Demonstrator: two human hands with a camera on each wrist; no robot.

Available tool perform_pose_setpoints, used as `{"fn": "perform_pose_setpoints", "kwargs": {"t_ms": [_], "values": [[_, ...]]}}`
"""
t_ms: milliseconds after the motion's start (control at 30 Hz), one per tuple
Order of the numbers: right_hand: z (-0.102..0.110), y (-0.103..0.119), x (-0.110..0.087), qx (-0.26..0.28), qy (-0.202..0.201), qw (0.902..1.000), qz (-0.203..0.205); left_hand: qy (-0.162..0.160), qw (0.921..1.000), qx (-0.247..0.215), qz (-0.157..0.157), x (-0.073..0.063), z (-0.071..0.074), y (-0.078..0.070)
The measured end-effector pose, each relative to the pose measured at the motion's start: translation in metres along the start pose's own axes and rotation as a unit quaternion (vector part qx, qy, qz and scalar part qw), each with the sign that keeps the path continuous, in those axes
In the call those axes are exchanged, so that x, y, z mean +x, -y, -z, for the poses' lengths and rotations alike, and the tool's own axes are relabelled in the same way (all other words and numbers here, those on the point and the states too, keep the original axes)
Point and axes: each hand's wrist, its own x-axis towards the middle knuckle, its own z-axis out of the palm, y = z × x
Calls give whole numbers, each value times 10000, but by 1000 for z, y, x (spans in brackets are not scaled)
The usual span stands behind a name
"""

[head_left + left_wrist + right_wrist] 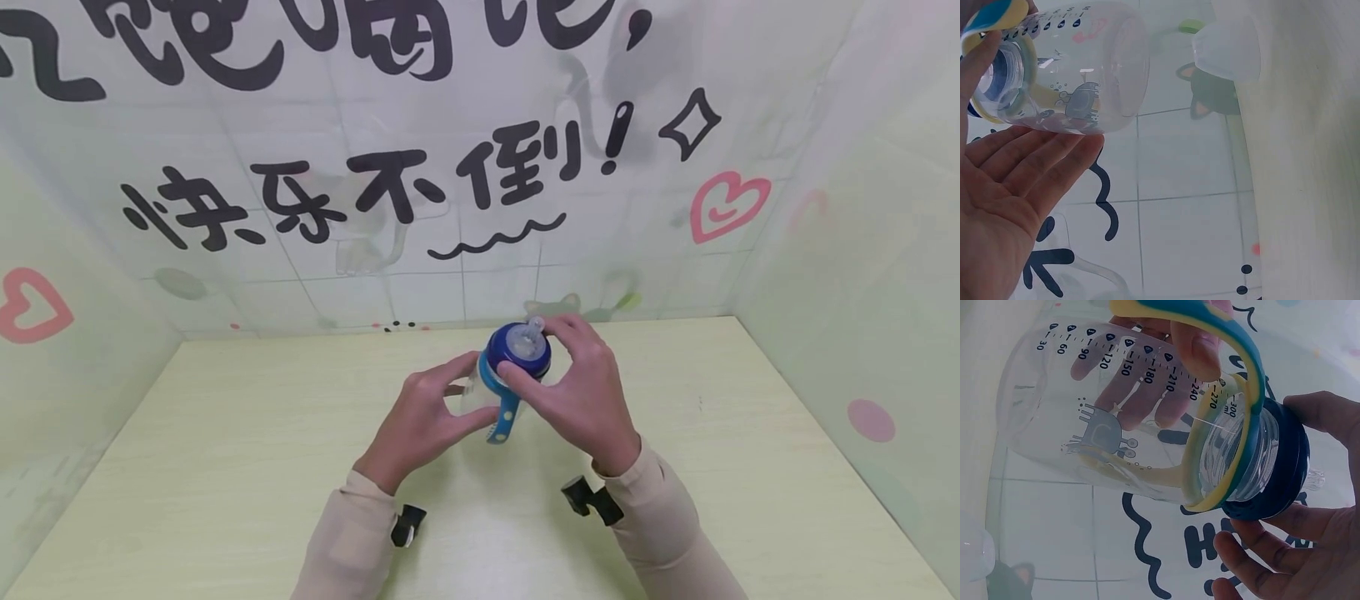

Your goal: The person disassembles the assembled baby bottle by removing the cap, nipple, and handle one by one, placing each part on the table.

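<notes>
A clear baby bottle point(1147, 412) with printed ml marks is held in the air over the table, tilted. My left hand point(427, 412) grips its body, thumb by the blue-and-yellow handle point(504, 421); its fingers point(1054, 162) lie along the clear wall. My right hand point(588, 383) pinches the dark blue screw ring point(1282, 462) between thumb and fingers. The clear teat point(536, 327) sticks out of the ring. A translucent white cap point(1229, 50) stands on the table beyond the bottle; in the head view it is hidden.
The pale wooden table point(247, 467) is enclosed by a printed back wall point(420, 292) with black lettering and by side walls point(885, 333). Black wrist mounts point(408, 525) sit on both sleeves.
</notes>
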Motion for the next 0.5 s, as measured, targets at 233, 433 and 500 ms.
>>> {"fn": "perform_pose_setpoints", "kwargs": {"t_ms": [233, 433, 500], "values": [[5, 0, 1, -38, -40, 10000, -26, 1, 10000, 37, 11, 0, 0, 0], [11, -2, 2, 19, -167, 9999, -26, -17, 10000, 38, 26, 1, 0, 0], [13, -3, 3, 58, -231, 9997, -78, -15, 10000, 28, 43, 1, 0, 0]]}}
